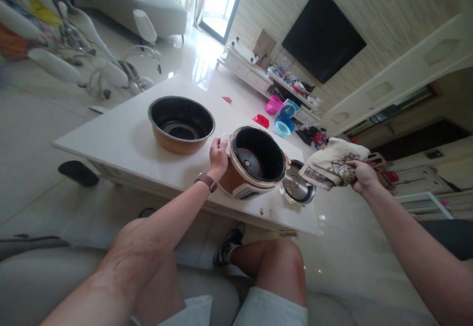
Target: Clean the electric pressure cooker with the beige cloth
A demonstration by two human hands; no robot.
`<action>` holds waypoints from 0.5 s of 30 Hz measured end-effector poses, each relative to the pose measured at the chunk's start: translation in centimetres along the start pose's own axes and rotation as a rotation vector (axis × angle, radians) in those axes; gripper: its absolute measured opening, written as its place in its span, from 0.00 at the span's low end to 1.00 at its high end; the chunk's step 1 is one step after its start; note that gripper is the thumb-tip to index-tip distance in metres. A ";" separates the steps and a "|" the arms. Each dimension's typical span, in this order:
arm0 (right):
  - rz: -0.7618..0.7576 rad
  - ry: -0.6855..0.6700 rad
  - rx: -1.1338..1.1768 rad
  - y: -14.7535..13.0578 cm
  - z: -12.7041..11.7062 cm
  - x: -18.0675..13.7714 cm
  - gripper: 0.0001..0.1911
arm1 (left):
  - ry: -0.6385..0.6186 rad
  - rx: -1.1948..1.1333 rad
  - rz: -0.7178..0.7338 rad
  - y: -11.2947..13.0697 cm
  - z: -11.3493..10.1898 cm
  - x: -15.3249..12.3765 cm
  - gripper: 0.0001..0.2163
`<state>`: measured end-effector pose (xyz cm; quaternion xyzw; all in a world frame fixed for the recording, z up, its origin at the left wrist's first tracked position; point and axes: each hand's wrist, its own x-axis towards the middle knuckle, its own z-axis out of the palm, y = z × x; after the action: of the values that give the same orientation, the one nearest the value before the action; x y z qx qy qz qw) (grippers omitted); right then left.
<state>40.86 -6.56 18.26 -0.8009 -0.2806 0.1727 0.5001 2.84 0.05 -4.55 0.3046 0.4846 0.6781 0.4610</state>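
Observation:
My left hand [219, 158] is closed on the white side handle of a rice cooker [226, 180], whose dark inside faces up toward me. In my right hand [364, 177] is a folded cream cloth [334, 161] with a brown pattern, raised to the right of the table. A removed inner pot [181, 146], copper outside and black inside, stands left of the cooker. Right of the cooker lies a round lid [295, 185] with a metallic underside, partly hidden behind the cooker and the cloth.
These things rest on a white table [121, 128], with small bits [261, 211] near its front edge. Beyond it, colourful baskets [283, 127] stand on the floor by a TV cabinet [244, 72]. White chair parts [111, 72] are at the left. My knees are close to the table.

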 end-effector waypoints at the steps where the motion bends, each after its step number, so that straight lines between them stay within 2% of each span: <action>1: 0.072 0.010 0.026 1.1 0.1 -0.5 0.11 | 0.023 0.007 -0.006 -0.1 0.0 -0.2 0.11; 4: 0.226 -0.003 0.070 4.9 1.3 -3.0 0.09 | 0.111 0.007 -0.027 -0.6 0.2 -1.8 0.08; 6: 0.324 -0.044 0.122 7.6 2.8 -5.4 0.08 | 0.169 0.009 -0.044 -1.0 0.2 -3.9 0.06; 8: 0.381 -0.097 0.195 10.2 4.5 -8.1 0.08 | 0.185 0.038 -0.046 -1.4 0.0 -6.7 0.08; 9: 0.415 -0.144 0.223 11.3 5.3 -9.5 0.08 | 0.171 0.067 -0.039 -1.6 -0.1 -8.3 0.10; 12: 0.468 -0.269 0.316 13.8 7.4 -13.1 0.10 | 0.029 0.181 -0.025 -2.1 -0.7 -12.6 0.20; 15: 0.476 -0.323 0.331 14.9 9.1 -14.9 0.08 | -0.101 0.236 -0.014 -2.7 -1.1 -14.9 0.28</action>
<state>28.24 -14.47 0.82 -0.7141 -0.1292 0.4528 0.5180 8.62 -13.81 -6.99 0.3872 0.5395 0.5968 0.4504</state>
